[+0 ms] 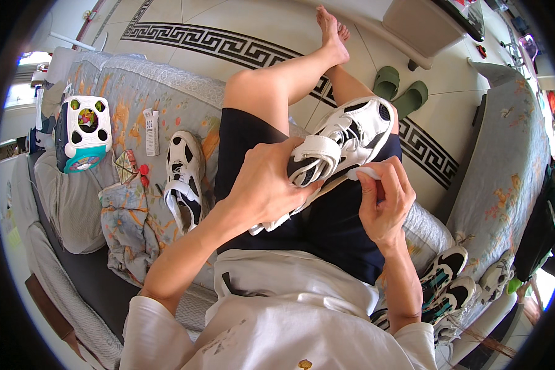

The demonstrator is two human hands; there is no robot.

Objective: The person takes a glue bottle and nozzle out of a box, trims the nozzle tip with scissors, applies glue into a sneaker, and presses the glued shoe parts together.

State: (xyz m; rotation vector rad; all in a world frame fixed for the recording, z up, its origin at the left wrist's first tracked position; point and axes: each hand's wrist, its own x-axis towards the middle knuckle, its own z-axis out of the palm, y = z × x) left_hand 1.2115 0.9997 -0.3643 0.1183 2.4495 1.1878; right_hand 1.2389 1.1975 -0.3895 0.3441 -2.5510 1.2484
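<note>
Over my lap is a white and black sneaker (365, 126) with laces and a strap, tilted so that its sole edge faces my right side. My left hand (266, 180) grips it around the strap and heel part. Between thumb and fingers, my right hand (386, 206) pinches a small white bottle (365, 172), its tip close to the sole edge; whether it touches cannot be made out. A matching sneaker (184, 166) lies on the sofa to the left of my leg. Beside that lies a narrow white box (152, 134).
The sofa has a grey floral cover (185, 86). On its left are a white and teal toy (87, 132), a crumpled cloth (126, 228) and a small red item (144, 175). Several shoes (445, 274) sit at lower right. Green slippers (411, 98) rest on the tiled floor (197, 15).
</note>
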